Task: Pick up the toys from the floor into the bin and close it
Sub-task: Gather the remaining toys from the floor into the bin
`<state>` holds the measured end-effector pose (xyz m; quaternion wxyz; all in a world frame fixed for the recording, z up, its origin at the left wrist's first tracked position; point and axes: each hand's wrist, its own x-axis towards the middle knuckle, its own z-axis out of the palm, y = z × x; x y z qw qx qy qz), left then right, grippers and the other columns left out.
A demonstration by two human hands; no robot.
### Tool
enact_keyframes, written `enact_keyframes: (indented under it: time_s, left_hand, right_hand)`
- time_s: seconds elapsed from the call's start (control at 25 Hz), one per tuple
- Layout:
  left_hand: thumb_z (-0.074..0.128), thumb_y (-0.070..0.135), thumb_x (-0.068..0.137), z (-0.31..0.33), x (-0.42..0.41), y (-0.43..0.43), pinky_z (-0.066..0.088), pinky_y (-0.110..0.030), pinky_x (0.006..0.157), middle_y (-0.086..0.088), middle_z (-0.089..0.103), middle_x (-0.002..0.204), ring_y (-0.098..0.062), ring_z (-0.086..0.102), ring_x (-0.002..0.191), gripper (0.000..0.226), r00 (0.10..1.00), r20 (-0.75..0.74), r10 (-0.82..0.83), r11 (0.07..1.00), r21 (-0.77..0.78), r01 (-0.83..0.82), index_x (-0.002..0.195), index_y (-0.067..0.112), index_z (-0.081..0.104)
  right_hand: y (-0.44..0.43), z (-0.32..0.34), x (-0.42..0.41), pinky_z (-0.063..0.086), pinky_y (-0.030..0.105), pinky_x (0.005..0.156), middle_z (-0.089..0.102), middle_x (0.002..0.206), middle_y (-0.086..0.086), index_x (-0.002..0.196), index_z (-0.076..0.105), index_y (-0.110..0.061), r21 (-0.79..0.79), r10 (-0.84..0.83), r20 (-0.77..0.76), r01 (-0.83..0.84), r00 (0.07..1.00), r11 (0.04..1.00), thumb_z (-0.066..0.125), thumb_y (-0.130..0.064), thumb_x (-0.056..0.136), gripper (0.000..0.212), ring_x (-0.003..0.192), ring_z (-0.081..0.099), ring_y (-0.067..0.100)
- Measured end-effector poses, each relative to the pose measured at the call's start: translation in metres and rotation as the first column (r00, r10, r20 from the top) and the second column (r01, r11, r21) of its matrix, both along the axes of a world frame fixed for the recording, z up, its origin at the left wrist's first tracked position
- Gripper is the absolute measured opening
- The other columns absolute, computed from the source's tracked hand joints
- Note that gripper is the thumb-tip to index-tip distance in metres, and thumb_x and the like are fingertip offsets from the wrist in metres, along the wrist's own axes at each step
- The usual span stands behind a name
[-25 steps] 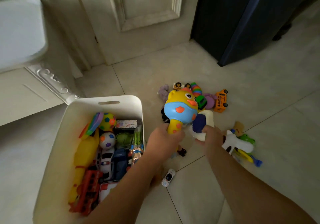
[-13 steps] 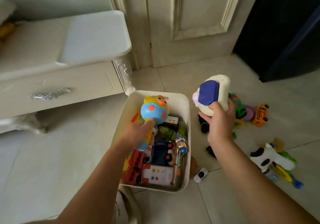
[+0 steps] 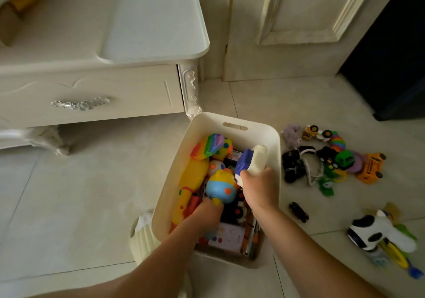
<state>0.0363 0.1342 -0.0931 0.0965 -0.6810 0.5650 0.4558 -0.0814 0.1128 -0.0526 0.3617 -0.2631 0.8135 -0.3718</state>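
Observation:
A cream plastic bin (image 3: 234, 123) stands open on the tiled floor, holding several toys. My left hand (image 3: 207, 215) is inside it, gripping the handle of a yellow and blue duck rattle (image 3: 222, 186) low among the toys. My right hand (image 3: 259, 189) holds a white and blue toy (image 3: 251, 162) over the bin's right half. More toys lie on the floor to the right: an orange truck (image 3: 371, 167), a green car (image 3: 345, 159), a black car (image 3: 298, 211) and a black and white cow toy (image 3: 377, 232).
A white lid (image 3: 154, 24) lies on top of a white cabinet (image 3: 92, 95) at the left. A cream door (image 3: 299, 21) is behind the bin, and a dark appliance (image 3: 391, 67) stands at the right. A pale ribbed object (image 3: 142, 238) sits by the bin's near left corner.
Both hands carried their toys from the floor pile to the bin. The duck rattle has dropped lower among the toys, and the white and blue toy has moved left from above the floor to over the bin.

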Motion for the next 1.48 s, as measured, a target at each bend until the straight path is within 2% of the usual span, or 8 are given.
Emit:
enact_keyframes:
  time_s: [0.16, 0.24, 0.44, 0.64, 1.08, 1.2, 1.36, 1.48]
  left_hand:
    - [0.037, 0.024, 0.102, -0.009, -0.007, -0.008, 0.038, -0.028, 0.091, -0.017, 0.046, 0.141, -0.035, 0.045, 0.130, 0.042, 0.969, -0.085, 0.234, 0.972, 0.036, -0.231, 0.138, 0.004, 0.041]
    - [0.037, 0.018, 0.101, -0.018, -0.008, -0.008, 0.035, -0.040, 0.107, -0.017, 0.045, 0.142, -0.036, 0.042, 0.130, 0.037, 0.996, -0.014, 0.083, 0.995, 0.048, -0.082, 0.134, 0.003, 0.047]
    - [0.042, 0.028, 0.100, -0.004, 0.000, -0.007, 0.042, -0.039, 0.097, -0.016, 0.049, 0.135, -0.034, 0.048, 0.124, 0.043, 0.987, -0.019, 0.162, 0.987, 0.014, -0.162, 0.140, 0.012, 0.040]
    - [0.051, 0.044, 0.095, -0.010, 0.009, -0.002, 0.043, -0.034, 0.098, -0.013, 0.049, 0.138, -0.026, 0.052, 0.123, 0.063, 0.964, 0.239, -0.117, 0.983, -0.107, 0.146, 0.139, 0.004, 0.031]
    - [0.064, 0.049, 0.084, -0.016, 0.017, -0.004, 0.050, -0.037, 0.085, -0.009, 0.057, 0.125, -0.027, 0.059, 0.112, 0.073, 0.977, 0.210, 0.026, 0.991, -0.137, 0.004, 0.138, 0.012, 0.031]
    - [0.065, 0.045, 0.084, -0.017, 0.020, -0.007, 0.050, -0.039, 0.090, -0.011, 0.057, 0.127, -0.028, 0.058, 0.114, 0.070, 0.985, 0.173, 0.030, 0.992, -0.124, -0.009, 0.136, 0.010, 0.034]
    - [0.055, 0.033, 0.091, -0.017, 0.025, -0.013, 0.048, -0.039, 0.094, -0.012, 0.058, 0.128, -0.027, 0.057, 0.116, 0.051, 0.976, 0.218, -0.032, 0.988, -0.140, 0.063, 0.133, 0.007, 0.041]
    - [0.050, 0.033, 0.092, -0.016, 0.024, -0.013, 0.048, -0.040, 0.096, -0.010, 0.060, 0.125, -0.026, 0.058, 0.115, 0.042, 0.964, 0.258, -0.066, 0.985, -0.140, 0.105, 0.127, 0.012, 0.051]
  right_hand:
    - [-0.008, 0.003, -0.005, 0.036, 0.024, 0.052, 0.065, 0.103, 0.016, 0.113, 0.054, 0.000, 0.003, 0.035, -0.090, -0.035, 0.995, 0.999, 0.063, -0.016, 0.081, 0.038, 0.082, 0.060, 0.029]
    - [-0.008, 0.004, -0.007, 0.042, 0.028, 0.060, 0.064, 0.104, 0.015, 0.115, 0.052, 0.000, 0.034, 0.083, -0.149, -0.079, 0.985, 0.996, 0.064, -0.020, 0.081, 0.042, 0.084, 0.059, 0.030]
    - [-0.008, 0.006, -0.008, 0.055, 0.042, 0.075, 0.061, 0.106, 0.010, 0.113, 0.047, -0.008, 0.239, 0.328, -0.253, -0.270, 0.910, 0.933, 0.064, -0.036, 0.077, 0.048, 0.095, 0.063, 0.034]
    - [-0.011, 0.007, -0.003, 0.058, 0.048, 0.075, 0.062, 0.109, 0.016, 0.124, 0.034, -0.007, 0.444, 0.550, -0.214, -0.421, 0.807, 0.791, 0.062, -0.033, 0.079, 0.059, 0.090, 0.068, 0.038]
    - [-0.011, 0.012, 0.002, 0.038, 0.030, 0.075, 0.046, 0.126, 0.014, 0.127, 0.045, -0.006, 0.690, 0.834, -0.238, -0.518, 0.497, 0.506, 0.067, -0.044, 0.083, 0.062, 0.111, 0.056, 0.028]
    - [-0.009, 0.012, 0.008, 0.042, 0.032, 0.076, 0.052, 0.106, 0.014, 0.124, 0.053, -0.006, 0.748, 0.925, -0.189, -0.562, 0.330, 0.353, 0.061, -0.035, 0.089, 0.046, 0.114, 0.058, 0.030]
    - [0.020, 0.002, 0.023, 0.046, 0.033, 0.072, 0.061, 0.117, 0.012, 0.120, 0.053, -0.010, 0.630, 0.874, -0.351, -0.606, 0.336, 0.486, 0.063, -0.030, 0.088, 0.040, 0.107, 0.062, 0.030]
    - [0.037, -0.015, 0.027, 0.048, 0.034, 0.072, 0.041, 0.136, 0.016, 0.145, 0.020, -0.022, 0.585, 0.821, -0.325, -0.583, 0.469, 0.564, 0.064, -0.040, 0.086, 0.076, 0.103, 0.063, 0.032]
